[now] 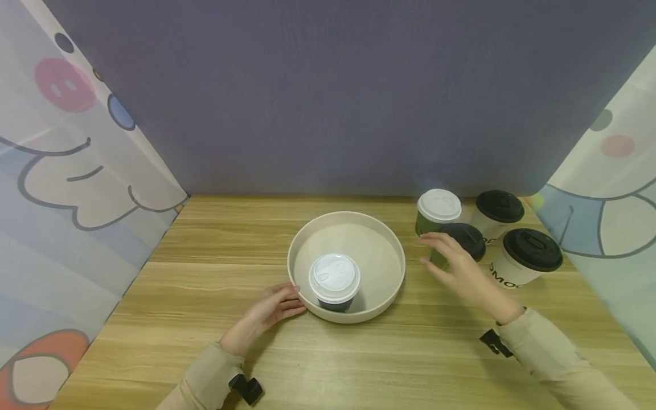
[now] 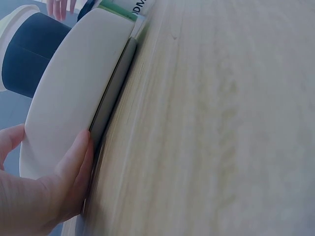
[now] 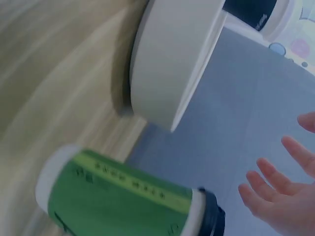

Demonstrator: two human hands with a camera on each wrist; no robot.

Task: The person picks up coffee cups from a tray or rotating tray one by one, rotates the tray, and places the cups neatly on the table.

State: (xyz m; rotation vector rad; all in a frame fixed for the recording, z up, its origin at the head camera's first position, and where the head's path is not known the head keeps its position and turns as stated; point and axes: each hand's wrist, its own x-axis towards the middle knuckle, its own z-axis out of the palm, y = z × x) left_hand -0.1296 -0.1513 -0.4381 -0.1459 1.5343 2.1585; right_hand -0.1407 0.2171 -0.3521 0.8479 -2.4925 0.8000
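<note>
A round cream tray (image 1: pixel 376 245) lies mid-table. My left hand (image 1: pixel 274 310) holds its near-left edge, thumb at the rim and fingers along the outer wall, as the left wrist view shows on the tray wall (image 2: pixel 74 83). Inside the tray, a dark paper cup with a white lid (image 1: pixel 335 277) stands upright. My right hand (image 1: pixel 456 267) reaches beside a green paper cup with a black lid (image 1: pixel 465 238), partly hiding it. In the right wrist view, the fingers (image 3: pixel 270 187) are spread and apart from that green cup (image 3: pixel 123 194).
Behind the green cup stands another green cup with a white lid (image 1: pixel 439 206). Two white cups with black lids, a rear one (image 1: pixel 499 207) and a front one (image 1: pixel 530 250), stand at the right. A grey panel (image 1: pixel 328 102) closes the table's back.
</note>
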